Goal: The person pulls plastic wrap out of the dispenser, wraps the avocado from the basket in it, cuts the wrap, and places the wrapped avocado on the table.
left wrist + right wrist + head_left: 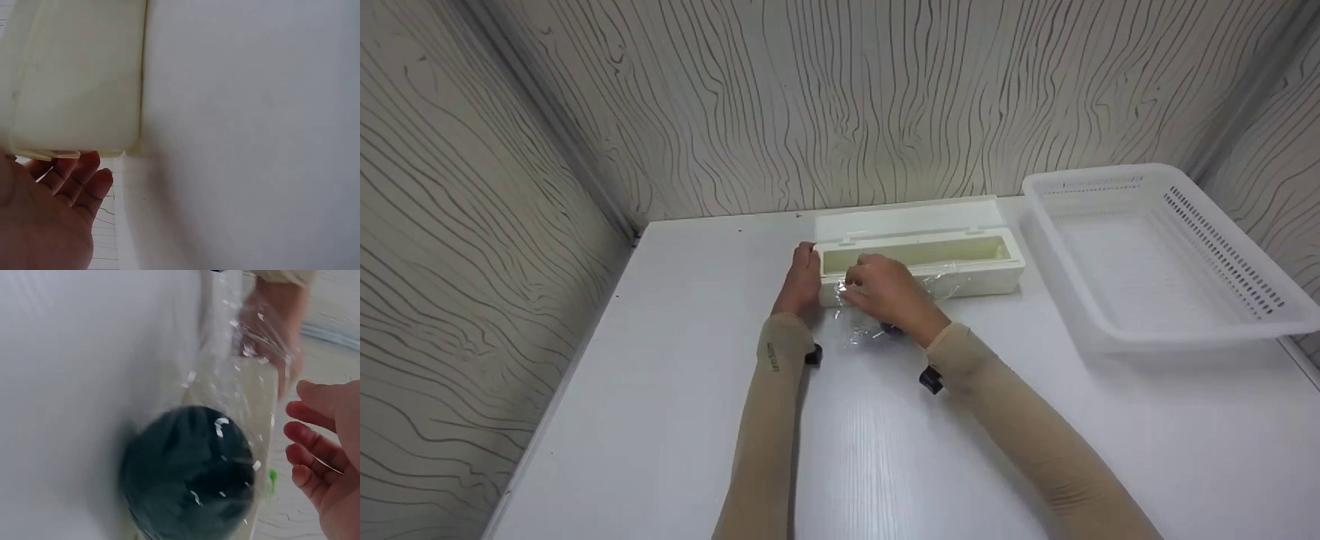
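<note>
A long white box (982, 282) lies on the table with its lid (907, 217) swung back. My left hand (801, 279) rests against the left end of this box, its fingers (90, 183) along that end in the left wrist view. Over the front edge reaches my right hand (892, 294), fingers (315, 439) loosely bent and thumb a little apart from them. Crinkled clear plastic film (855, 319) hangs down the box front below that hand. Close by in the right wrist view, a dark, round, smooth object (188, 475) shows through film; the right hand mostly covers it in the head view.
To the right stands a white plastic basket (1080, 289) with slotted walls. Wood-grain-patterned panels (780, 105) rise behind and beside the white table (675, 420). A small green part (273, 478) shows at the box edge.
</note>
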`<state>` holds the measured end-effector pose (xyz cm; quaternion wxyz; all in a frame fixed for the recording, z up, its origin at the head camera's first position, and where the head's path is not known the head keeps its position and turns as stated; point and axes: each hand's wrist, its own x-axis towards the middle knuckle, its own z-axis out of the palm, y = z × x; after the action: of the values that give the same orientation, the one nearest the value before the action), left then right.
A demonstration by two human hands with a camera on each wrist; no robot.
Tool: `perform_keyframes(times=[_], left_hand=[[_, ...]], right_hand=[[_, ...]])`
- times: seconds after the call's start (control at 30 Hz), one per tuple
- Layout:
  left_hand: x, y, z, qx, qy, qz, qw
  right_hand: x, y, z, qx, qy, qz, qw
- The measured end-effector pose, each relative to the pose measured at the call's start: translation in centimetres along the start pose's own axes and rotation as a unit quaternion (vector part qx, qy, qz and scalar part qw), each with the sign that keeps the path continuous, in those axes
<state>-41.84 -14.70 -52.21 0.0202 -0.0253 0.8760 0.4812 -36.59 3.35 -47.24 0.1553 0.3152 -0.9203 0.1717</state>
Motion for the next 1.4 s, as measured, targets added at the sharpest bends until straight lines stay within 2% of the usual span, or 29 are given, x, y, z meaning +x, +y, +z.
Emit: perform_keyframes(times=[0.1,0.2,0.47,0.57,0.77,0.9,1.03,1.1,1.23,1.3,1.4], left_hand=[[0.2,0.0,-0.1,0.004,0.006,0.009,0.9999],[0.3,-0.1,0.0,0.013,0.012,0.019,0.9997],[0.4,-0.2,0.1,0.012,0.012,0.032,0.9993],[0.4,-0.2,0.0,0.011,0.016,0.033,0.9993],[0.4,-0.3,0.0,0.005,0.018,0.028,0.9994],[0.4,-0.3,0.1,-0.003,0.016,0.019,0.9997],[0.3,-0.2,0.1,-0.004,0.006,0.013,0.9999],[0.4,-0.2,0.0,-0.006,0.003,0.009,0.9999],[0.3,-0.2,0.0,-0.01,0.004,0.003,0.9999],[0.3,-0.2,0.0,-0.008,0.002,0.002,1.0],[0.3,-0.1,0.0,-0.005,0.0,0.003,1.0]], right_hand=[[0.0,-1.3,1.3,-0.062,-0.007,0.019,0.998],[0.0,-2.3,2.7,-0.104,-0.011,0.016,0.994],[-0.2,-2.7,4.7,-0.127,0.051,-0.035,0.99],[-0.3,-2.8,4.8,-0.129,0.054,-0.061,0.988],[-0.2,-3.1,4.5,-0.113,0.014,-0.052,0.992],[-0.1,-2.9,4.2,-0.065,-0.01,-0.024,0.998],[-0.2,-2.6,4.2,-0.018,-0.013,0.004,1.0],[-0.1,-2.6,4.3,-0.012,-0.009,-0.002,1.0],[-0.2,-2.3,4.5,-0.023,-0.013,-0.043,0.999],[-0.3,-2.2,4.1,-0.025,-0.041,-0.057,0.997],[-0.1,-1.8,2.7,0.003,-0.085,-0.057,0.995]])
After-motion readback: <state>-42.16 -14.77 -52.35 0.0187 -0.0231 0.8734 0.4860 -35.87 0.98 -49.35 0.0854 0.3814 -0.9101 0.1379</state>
